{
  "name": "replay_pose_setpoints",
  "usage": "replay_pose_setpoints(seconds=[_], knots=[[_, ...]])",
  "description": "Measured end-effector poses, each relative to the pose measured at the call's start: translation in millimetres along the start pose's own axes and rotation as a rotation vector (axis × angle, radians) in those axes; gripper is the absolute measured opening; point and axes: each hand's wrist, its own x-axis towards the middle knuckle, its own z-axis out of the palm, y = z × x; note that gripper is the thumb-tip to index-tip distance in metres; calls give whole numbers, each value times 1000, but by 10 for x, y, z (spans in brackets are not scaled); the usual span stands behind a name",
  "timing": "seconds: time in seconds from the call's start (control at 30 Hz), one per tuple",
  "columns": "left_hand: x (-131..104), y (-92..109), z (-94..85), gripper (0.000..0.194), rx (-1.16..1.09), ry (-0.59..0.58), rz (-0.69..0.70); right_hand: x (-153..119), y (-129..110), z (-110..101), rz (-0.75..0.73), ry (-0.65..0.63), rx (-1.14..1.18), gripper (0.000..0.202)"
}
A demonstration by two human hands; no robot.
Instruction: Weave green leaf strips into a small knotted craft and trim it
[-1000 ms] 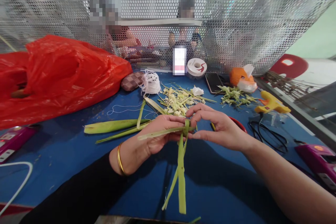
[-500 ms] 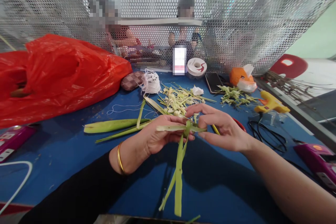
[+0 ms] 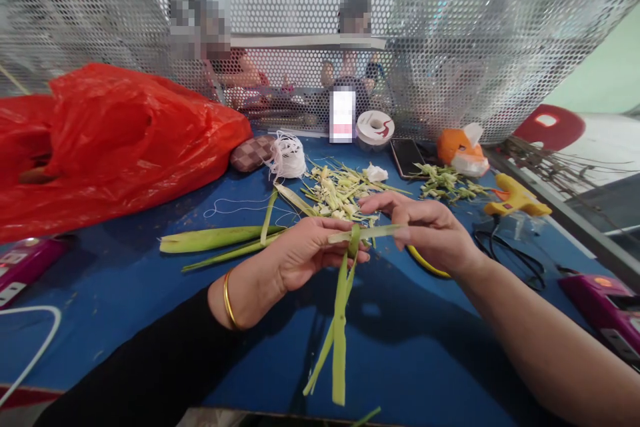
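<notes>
Green leaf strips (image 3: 341,333) cross one another in a small knot-like fold, with two long ends hanging down over the table. My left hand (image 3: 305,250), gold bangle on the wrist, is closed on the strips beside the crossing. A paler strip runs sideways through the fold, and my right hand (image 3: 430,230) pinches its right end between thumb and fingers. Behind my hands lies a pile of cut leaf scraps (image 3: 335,190). To the left rest a broad green leaf stalk (image 3: 215,239) and thinner leaf pieces. Part of a yellow curved handle (image 3: 427,265) shows beneath my right hand.
A red plastic bag (image 3: 130,140) fills the left. White string (image 3: 287,157), a spool (image 3: 375,128), a lit phone (image 3: 342,115), a dark phone (image 3: 407,157) and an orange tissue holder (image 3: 460,150) stand behind. Right: a yellow glue gun (image 3: 520,195) and purple power strip (image 3: 607,310).
My right hand has moved slightly right and up, drawing the sideways strip rightward through the fold. Its left end is now shorter. My left hand stays almost still.
</notes>
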Motion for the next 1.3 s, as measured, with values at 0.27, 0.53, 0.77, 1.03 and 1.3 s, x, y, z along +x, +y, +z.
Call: replay_pose_setpoints(seconds=[0.27, 0.53, 0.77, 1.03, 1.3], knots=[[-21, 23, 17, 6, 6, -15, -1, 21, 45, 19, 42, 109, 177, 38], [15, -14, -54, 9, -30, -103, 34, 69, -11, 45, 60, 243, 227, 33], [48, 10, -28, 11, -99, -54, 65, 129, 142, -24, 370, 833, 94, 30], [47, -14, 23, 10, -175, 75, 168, -48, -195, 263, -90, 537, -598, 9], [60, -67, 84, 18, -176, 213, 235, -3, -50, 575, 409, 372, -98, 19]])
